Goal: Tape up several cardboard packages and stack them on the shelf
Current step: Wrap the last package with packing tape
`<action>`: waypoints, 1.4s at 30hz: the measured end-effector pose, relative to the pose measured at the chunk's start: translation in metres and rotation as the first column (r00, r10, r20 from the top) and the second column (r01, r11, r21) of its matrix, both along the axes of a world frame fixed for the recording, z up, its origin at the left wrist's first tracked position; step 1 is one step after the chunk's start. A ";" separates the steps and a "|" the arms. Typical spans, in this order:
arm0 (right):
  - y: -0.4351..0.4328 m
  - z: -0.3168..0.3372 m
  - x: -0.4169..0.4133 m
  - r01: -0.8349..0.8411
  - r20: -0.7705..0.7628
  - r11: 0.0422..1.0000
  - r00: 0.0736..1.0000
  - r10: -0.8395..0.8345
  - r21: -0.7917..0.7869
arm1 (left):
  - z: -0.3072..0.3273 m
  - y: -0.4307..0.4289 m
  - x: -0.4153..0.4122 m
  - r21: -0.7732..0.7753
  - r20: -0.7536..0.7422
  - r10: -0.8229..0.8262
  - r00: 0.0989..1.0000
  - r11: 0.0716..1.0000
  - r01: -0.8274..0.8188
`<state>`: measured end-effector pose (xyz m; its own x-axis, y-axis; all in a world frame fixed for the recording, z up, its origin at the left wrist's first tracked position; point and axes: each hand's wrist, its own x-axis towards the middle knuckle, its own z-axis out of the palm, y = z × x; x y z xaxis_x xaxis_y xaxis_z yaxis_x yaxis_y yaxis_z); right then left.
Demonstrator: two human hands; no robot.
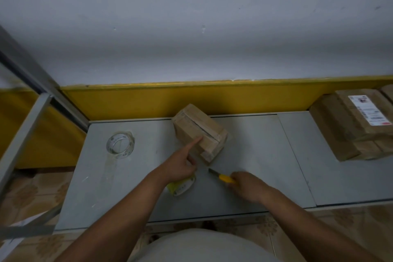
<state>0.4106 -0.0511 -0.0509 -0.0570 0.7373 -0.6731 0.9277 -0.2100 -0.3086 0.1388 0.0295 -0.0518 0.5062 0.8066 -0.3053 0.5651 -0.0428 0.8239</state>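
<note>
We are pressing our left hand's [180, 167] straight forefinger on the small box [198, 133] at mid-frame, near the table's [255, 155] far edge. Its other fingers are curling above a tape roll [184, 185]; whether they grip it, we cannot tell. Our right hand [247, 185] is gripping the yellow knife [226, 178]. Bare tabletop is lying between the box and the stacked packages [357, 125] at right. A clear tape roll [120, 144] is sitting at left.

Pale grey shirt [200, 247] (plain); forearms [119, 208] bare.
</note>
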 end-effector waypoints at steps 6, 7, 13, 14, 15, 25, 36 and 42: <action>-0.026 -0.047 0.024 -0.034 0.034 0.909 0.999 0.022 0.416 | -0.011 -0.011 -0.008 0.147 -0.049 -0.072 0.996 0.986 0.078; -0.028 -0.051 0.026 -0.036 0.046 0.889 0.999 0.017 0.457 | -0.012 -0.013 -0.010 0.175 -0.079 -0.079 0.994 0.980 0.092; -0.029 -0.051 0.031 -0.024 0.085 0.869 0.996 -0.020 0.494 | -0.020 -0.030 -0.030 0.436 -0.268 0.005 0.963 0.892 0.117; -0.026 -0.047 0.031 0.001 0.070 0.862 0.997 -0.042 0.507 | -0.023 -0.031 -0.033 0.464 -0.297 0.020 0.955 0.877 0.126; -0.020 -0.042 0.029 0.059 0.022 0.843 0.996 -0.084 0.534 | -0.026 -0.033 -0.036 0.486 -0.329 0.027 0.944 0.862 0.145; 0.072 0.032 0.010 0.506 -0.503 0.634 0.840 -0.206 0.585 | -0.023 -0.036 -0.017 0.468 -0.173 0.177 0.969 0.880 -0.077; 0.096 0.034 -0.007 0.485 -0.554 0.799 0.798 -0.237 0.355 | 0.016 0.003 0.011 0.124 0.189 0.265 0.945 0.949 -0.291; 0.076 0.027 -0.025 0.472 -0.612 0.800 0.772 -0.171 0.371 | 0.013 0.002 -0.010 0.121 0.188 0.292 0.938 0.941 -0.317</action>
